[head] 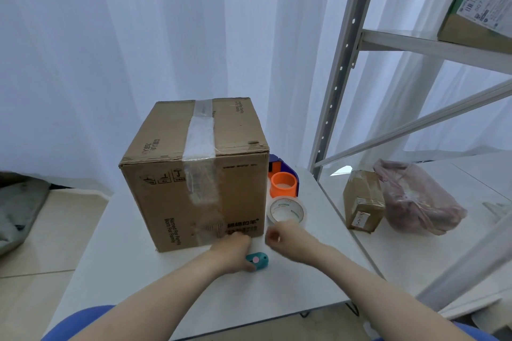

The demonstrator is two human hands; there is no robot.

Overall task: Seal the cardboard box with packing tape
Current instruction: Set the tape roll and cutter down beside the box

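A brown cardboard box [194,171] stands on the white table [116,252], with clear packing tape [200,133] running over its top seam and down the front face. My left hand [234,250] rests at the box's lower front edge, fingers curled, thumb touching a small teal cutter [257,260] lying on the table. My right hand [285,238] hovers just right of the box's front corner with fingers curled in and nothing visible in it. A roll of clear tape [286,210] lies flat just beyond my right hand.
An orange and blue tape dispenser [283,181] sits behind the roll, against the box's right side. On a lower white surface at right lie a small taped parcel [363,199] and a pinkish plastic bag [415,199]. A metal shelf rack [343,63] rises at right.
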